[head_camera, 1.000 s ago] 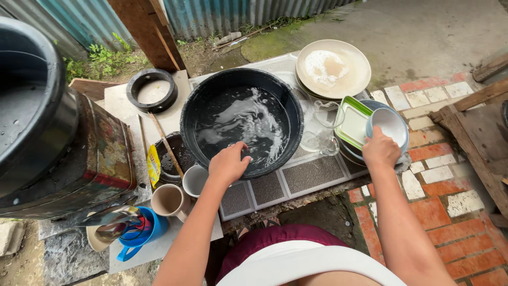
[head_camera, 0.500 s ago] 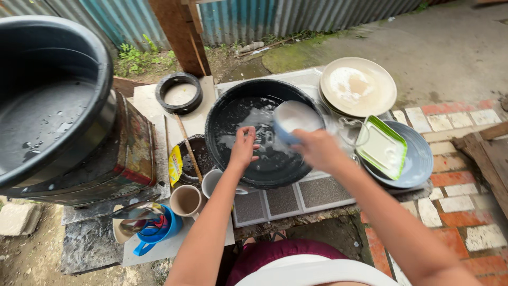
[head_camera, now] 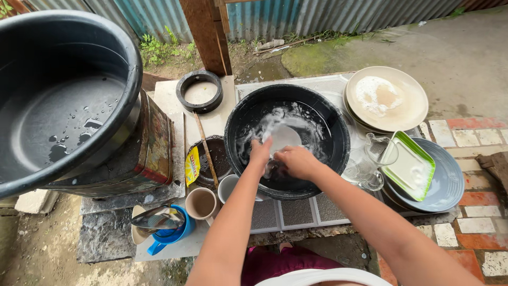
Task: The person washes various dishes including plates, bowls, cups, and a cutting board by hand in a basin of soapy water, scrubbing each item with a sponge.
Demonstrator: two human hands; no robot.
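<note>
Starting at the far left, a big black tub [head_camera: 63, 100] sat empty but for droplets, propped on an old painted tin box [head_camera: 153, 153]. Just right of it and nearer, a brown mug [head_camera: 201, 203] stood beside a blue cup [head_camera: 169, 233] that held a metal ladle [head_camera: 153, 218]. A second, white mug [head_camera: 228, 188] stood just right of the brown one, tucked against the black wash basin [head_camera: 323, 175].

In the middle, that basin held soapy water, and both hands were down in it. The left hand [head_camera: 260, 153] was curled over the near rim of a small pale bowl [head_camera: 284, 139], fingers bent around its edge. The right hand [head_camera: 296, 161] was closed just beside it, gripping the bowl or a scrubber; which, the foam hid.

That bowl looked light and stiff, but wet and soapy, so likely slippery and, if ceramic, chippable. Pinching the rim with a thumb inside seemed the safest hold.

Further right, a clear glass pitcher [head_camera: 370, 159] stood touching the basin. A cream plate [head_camera: 386, 98] with suds topped a stack at the far right, and a green-rimmed square dish [head_camera: 410, 167] leaned in a blue-grey bowl [head_camera: 450, 182].
</note>
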